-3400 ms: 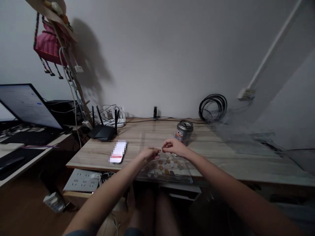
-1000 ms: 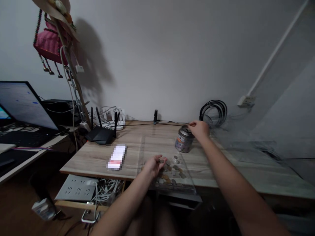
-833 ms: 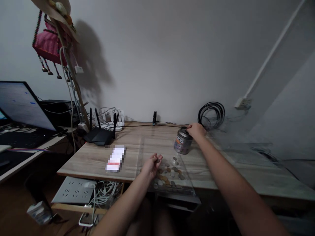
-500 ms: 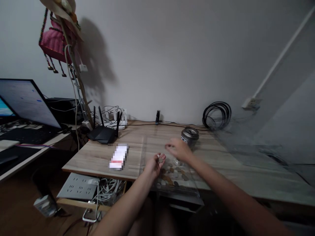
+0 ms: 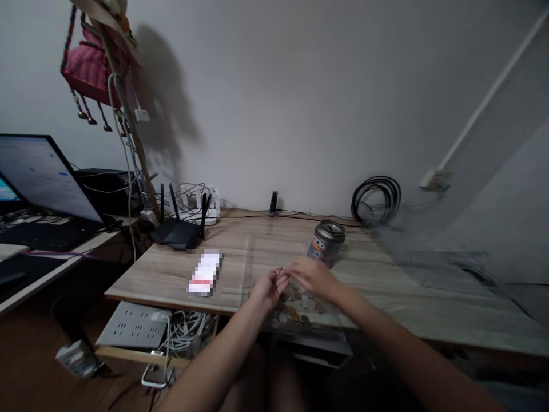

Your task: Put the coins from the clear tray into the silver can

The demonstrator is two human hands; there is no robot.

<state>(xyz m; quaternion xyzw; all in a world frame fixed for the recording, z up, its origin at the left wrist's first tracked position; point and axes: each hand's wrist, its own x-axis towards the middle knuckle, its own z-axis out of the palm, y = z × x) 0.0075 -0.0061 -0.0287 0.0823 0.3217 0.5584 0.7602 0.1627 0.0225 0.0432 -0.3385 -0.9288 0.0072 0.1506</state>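
At desk's near edge, both hands meet over clear tray [image 5: 330,329] of coins [image 5: 295,312].
Left hand [image 5: 266,289] cupped narrow, right hand [image 5: 313,274] pinching at it; contents unclear. Round metal can [image 5: 326,243] just behind; bare wood tabletop [image 5: 171,274] leftward.

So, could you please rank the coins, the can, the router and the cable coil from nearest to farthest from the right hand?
From the right hand:
1. Coins, directly beneath it in the clear tray.
2. Can, just behind it, slightly right.
3. Cable coil, far right against the wall.
4. Router, back left on the desk.
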